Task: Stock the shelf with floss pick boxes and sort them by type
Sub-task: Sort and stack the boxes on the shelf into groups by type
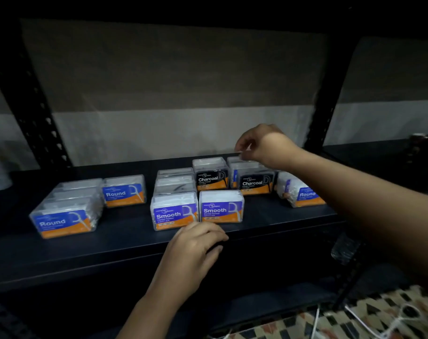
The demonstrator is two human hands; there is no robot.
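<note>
shelf (125, 243): dark navy | Round boxes (64, 222): blue-orange | Smooth boxes (221, 208): purple-orange | Charcoal boxes (209, 180): black-orange

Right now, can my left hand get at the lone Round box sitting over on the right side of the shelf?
Probably not easily: the right forearm crosses in front of that Round box, and the left hand rests at the shelf edge.
</note>
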